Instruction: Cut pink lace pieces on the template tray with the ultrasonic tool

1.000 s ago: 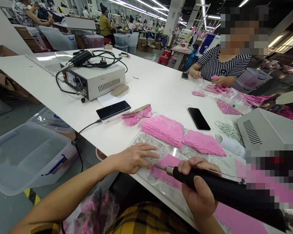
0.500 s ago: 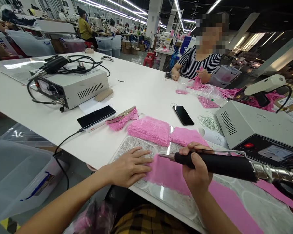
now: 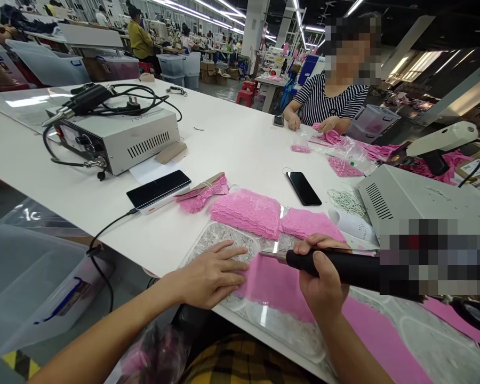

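Observation:
My left hand (image 3: pixel 216 274) lies flat with its fingers apart, the fingertips on the left end of a pink fabric strip (image 3: pixel 278 285). Wrapped round the black handle of an ultrasonic cutter (image 3: pixel 320 261) is my right hand (image 3: pixel 324 282). The cutter's metal tip points left and is at the strip's upper left corner; whether it touches the cloth I cannot tell. Under the strip is a clear patterned mat (image 3: pixel 240 304). The strip runs on beneath my right forearm to the lower right. Beyond it are a stack of pink lace pieces (image 3: pixel 246 213) and a second pink stack (image 3: pixel 312 224).
A grey power box (image 3: pixel 132 141) carries another handheld cutter at left. A second box (image 3: pixel 416 197) stands at right. Two phones, a tied pink bundle (image 3: pixel 204 194) and pale string (image 3: pixel 348 202) lie on the white table. A co-worker (image 3: pixel 332 101) handles pink fabric opposite.
My hands and the cutter hold almost the same position over the strip. The view has shifted slightly. Across the table, the co-worker's hand has lowered with the pink fabric.

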A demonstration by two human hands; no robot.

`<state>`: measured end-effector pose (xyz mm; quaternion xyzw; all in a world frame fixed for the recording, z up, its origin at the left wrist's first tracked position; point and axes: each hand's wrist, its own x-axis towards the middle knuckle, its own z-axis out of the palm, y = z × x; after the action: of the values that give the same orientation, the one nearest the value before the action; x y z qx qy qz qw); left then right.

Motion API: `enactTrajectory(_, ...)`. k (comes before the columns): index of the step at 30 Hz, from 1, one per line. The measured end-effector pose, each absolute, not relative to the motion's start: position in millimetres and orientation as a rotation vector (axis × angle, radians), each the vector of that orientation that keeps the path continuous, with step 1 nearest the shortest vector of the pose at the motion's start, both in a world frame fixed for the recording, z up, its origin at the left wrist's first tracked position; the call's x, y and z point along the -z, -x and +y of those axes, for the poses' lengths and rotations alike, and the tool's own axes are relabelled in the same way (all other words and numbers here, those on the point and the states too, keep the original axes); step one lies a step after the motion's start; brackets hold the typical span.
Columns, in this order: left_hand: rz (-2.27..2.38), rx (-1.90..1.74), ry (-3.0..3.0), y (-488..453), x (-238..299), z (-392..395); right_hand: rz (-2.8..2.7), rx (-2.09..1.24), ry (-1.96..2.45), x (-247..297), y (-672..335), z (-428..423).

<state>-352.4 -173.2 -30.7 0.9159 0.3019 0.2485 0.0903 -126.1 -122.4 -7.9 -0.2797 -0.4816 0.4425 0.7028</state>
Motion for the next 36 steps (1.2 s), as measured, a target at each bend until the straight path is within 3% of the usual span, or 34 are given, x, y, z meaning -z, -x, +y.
enactTrajectory(36,0.875,-0.807,-2.630,371,28,-193,-1.064,-1.129,0.569,5,130,-134)
